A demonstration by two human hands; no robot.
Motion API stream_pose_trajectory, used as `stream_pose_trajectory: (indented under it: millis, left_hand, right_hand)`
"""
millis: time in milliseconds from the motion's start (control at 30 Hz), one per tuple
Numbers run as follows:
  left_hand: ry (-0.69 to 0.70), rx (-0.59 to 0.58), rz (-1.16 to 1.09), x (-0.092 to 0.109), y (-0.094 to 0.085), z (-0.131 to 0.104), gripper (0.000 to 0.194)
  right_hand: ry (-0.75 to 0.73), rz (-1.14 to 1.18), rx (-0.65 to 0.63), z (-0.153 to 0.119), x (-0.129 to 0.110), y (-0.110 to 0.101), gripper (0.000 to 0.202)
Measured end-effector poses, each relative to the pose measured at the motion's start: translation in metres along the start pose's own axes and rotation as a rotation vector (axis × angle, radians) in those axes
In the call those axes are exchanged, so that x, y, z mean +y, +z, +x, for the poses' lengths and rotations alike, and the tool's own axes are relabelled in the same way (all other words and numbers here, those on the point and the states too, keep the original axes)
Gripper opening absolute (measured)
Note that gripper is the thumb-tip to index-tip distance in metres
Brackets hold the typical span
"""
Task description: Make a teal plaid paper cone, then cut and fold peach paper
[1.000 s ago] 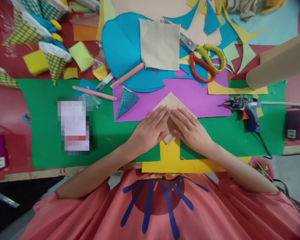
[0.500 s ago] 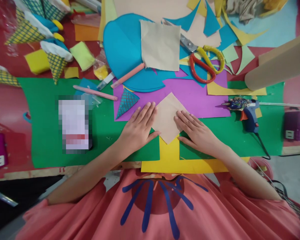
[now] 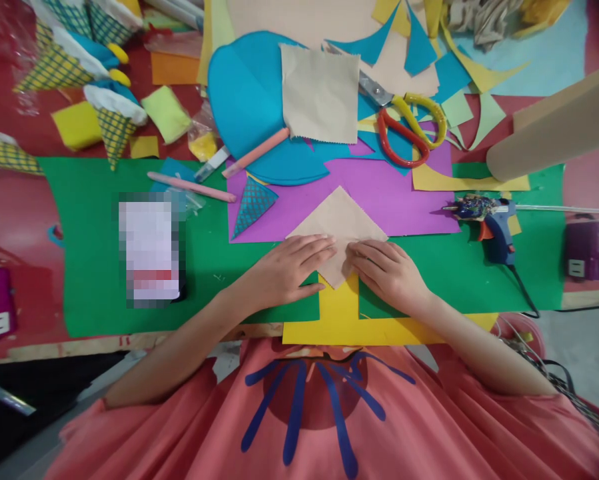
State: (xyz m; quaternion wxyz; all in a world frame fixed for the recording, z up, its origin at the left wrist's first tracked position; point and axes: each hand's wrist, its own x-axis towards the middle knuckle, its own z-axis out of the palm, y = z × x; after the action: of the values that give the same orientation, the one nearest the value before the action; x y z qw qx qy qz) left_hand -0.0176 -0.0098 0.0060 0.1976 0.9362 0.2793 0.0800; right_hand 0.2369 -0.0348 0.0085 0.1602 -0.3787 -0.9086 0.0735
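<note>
The tan cloth (image 3: 338, 223) lies like a diamond on the counter, one corner aimed at the person, one away. It has no clear long side. It sits under and between both hands' fingers, and neither hand looks nearer. The left hand (image 3: 294, 267) lies flat, fingers together, thumb out. The right hand (image 3: 392, 273) has bent fingers on it; I can't tell if they pinch. Around it I count one tan square (image 3: 320, 93), one blue cone (image 3: 254, 205), two pink sticks (image 3: 192, 187), one pair of scissors (image 3: 396, 103), one glue gun (image 3: 500, 230).

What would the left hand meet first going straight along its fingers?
Likely the right hand, fingertips first, across a short gap over the beige cloth; relative height is unclear.
</note>
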Motion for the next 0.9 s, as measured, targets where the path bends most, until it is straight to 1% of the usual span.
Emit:
stream_pose_trajectory:
  millis: [100, 233, 333, 433, 500, 567, 633, 700, 733, 833, 900]
  left_hand:
    - [0.023, 0.043, 0.01, -0.003, 0.0, 0.003, 0.046]
    - [0.059, 0.141, 0.08, -0.003, 0.002, 0.008, 0.026]
    - [0.052, 0.19, 0.096, -0.002, 0.004, 0.011, 0.019]
    - [0.013, 0.203, 0.045, -0.002, 0.007, 0.013, 0.017]
    - [-0.036, 0.196, -0.044, -0.003, 0.007, 0.013, 0.02]
    - [-0.075, 0.192, -0.146, -0.004, 0.007, 0.011, 0.022]
    - [-0.084, 0.214, -0.205, -0.006, 0.005, 0.009, 0.025]
    - [-0.071, 0.24, -0.173, -0.006, 0.004, 0.005, 0.032]
    - [-0.068, 0.247, -0.129, -0.006, 0.003, 0.003, 0.032]
    - [-0.093, 0.223, -0.033, -0.004, 0.002, -0.002, 0.018]
    - [-0.147, 0.199, -0.034, -0.002, 0.002, -0.003, 0.019]
  right_hand:
    - [-0.001, 0.065, 0.019, 0.003, 0.001, -0.002, 0.022]
    - [0.027, 0.14, -0.046, 0.005, 0.002, -0.006, 0.027]
    - [0.023, 0.141, -0.073, 0.006, 0.003, -0.006, 0.027]
    - [0.018, 0.088, -0.059, 0.006, 0.003, -0.003, 0.024]
    - [0.034, 0.064, -0.049, 0.007, 0.003, 0.0, 0.023]
    - [0.058, 0.084, -0.041, 0.009, 0.004, 0.001, 0.021]
    - [0.09, 0.156, -0.02, 0.011, 0.004, 0.0, 0.019]
    - [0.122, 0.259, 0.006, 0.013, 0.005, -0.002, 0.016]
    - [0.134, 0.306, 0.015, 0.013, 0.004, -0.004, 0.015]
    - [0.135, 0.365, -0.002, 0.01, 0.003, -0.009, 0.015]
    - [0.124, 0.337, -0.04, 0.008, 0.001, -0.012, 0.02]
